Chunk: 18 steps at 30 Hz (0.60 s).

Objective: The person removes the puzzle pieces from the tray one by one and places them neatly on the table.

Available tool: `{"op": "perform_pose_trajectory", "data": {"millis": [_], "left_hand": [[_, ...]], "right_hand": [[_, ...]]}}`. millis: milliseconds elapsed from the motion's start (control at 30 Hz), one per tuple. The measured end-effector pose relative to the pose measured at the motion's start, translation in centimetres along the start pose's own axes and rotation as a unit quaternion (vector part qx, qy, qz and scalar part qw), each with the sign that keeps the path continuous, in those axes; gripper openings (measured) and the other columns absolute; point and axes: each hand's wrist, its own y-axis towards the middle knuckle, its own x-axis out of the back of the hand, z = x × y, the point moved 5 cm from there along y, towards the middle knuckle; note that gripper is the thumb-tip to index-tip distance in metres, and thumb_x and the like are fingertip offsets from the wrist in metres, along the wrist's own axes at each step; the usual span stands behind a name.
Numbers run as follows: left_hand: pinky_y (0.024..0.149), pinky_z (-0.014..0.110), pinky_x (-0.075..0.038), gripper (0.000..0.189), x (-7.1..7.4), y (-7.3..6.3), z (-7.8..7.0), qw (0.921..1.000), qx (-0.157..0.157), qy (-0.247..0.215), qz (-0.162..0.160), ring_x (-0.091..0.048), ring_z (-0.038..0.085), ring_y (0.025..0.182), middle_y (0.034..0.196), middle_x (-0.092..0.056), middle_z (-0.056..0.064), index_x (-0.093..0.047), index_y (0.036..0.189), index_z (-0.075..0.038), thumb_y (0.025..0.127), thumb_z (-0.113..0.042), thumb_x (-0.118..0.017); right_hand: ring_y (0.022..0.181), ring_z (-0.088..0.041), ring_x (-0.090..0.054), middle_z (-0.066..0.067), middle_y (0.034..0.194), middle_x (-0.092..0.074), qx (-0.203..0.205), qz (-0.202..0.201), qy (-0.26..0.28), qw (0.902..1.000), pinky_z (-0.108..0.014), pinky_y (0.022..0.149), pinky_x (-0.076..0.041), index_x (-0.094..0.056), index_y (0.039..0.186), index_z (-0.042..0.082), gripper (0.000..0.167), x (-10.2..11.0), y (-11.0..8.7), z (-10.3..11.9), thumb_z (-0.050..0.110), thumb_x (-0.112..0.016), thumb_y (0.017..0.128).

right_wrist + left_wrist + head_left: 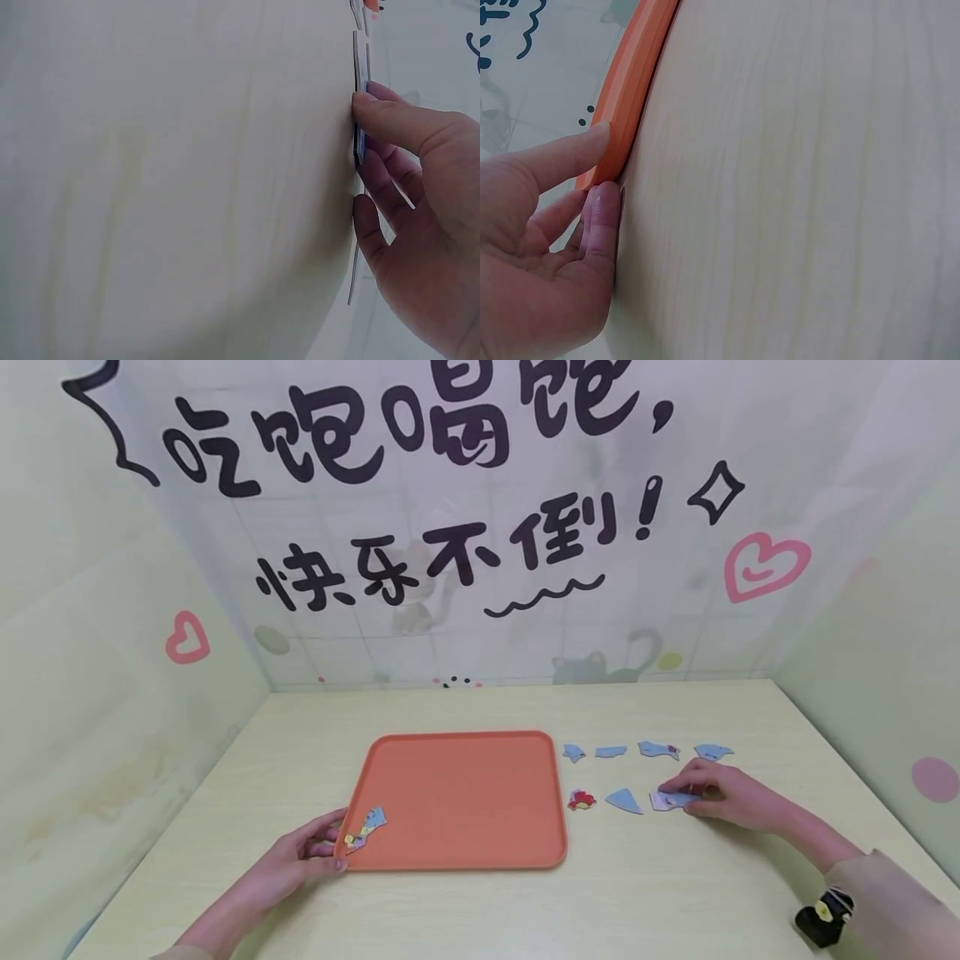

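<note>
An orange tray (465,802) lies on the table in the head view. My left hand (303,850) grips its near left corner, thumb on the rim and fingers curled at the outer side, as the left wrist view also shows. Inside that corner sits a blue and yellow puzzle piece (373,817). To the right of the tray, my right hand (731,795) pinches a pale blue and white puzzle piece (663,802) between thumb and fingers. In the right wrist view this piece (361,75) appears edge-on, low over the table; part of it is hidden by the fingers.
Behind the right hand runs a row of blue puzzle pieces (611,752). A red puzzle piece (581,800) and a blue triangular piece (624,801) lie between tray and right hand. A printed curtain (480,643) closes off the table's back.
</note>
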Motion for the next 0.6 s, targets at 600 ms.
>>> {"op": "perform_pose_trajectory", "data": {"millis": [600], "left_hand": [[0.084, 0.023, -0.049, 0.082, 0.0, -0.1, 0.0, 0.9999, -0.004, -0.011, -0.003, -0.056, 0.017, 0.105, 0.134, -0.048, 0.015, -0.032, 0.155, -0.010, 0.086, -0.018, -0.076]], "right_hand": [[0.111, -0.028, -0.059, -0.003, 0.126, -0.063, -0.036, 0.018, -0.021, 0.9990, -0.042, 0.090, -0.052, -0.065, 0.129, 0.016, 0.044, 1.7, 5.4, 4.1, 0.018, -0.076, 0.086]]}}
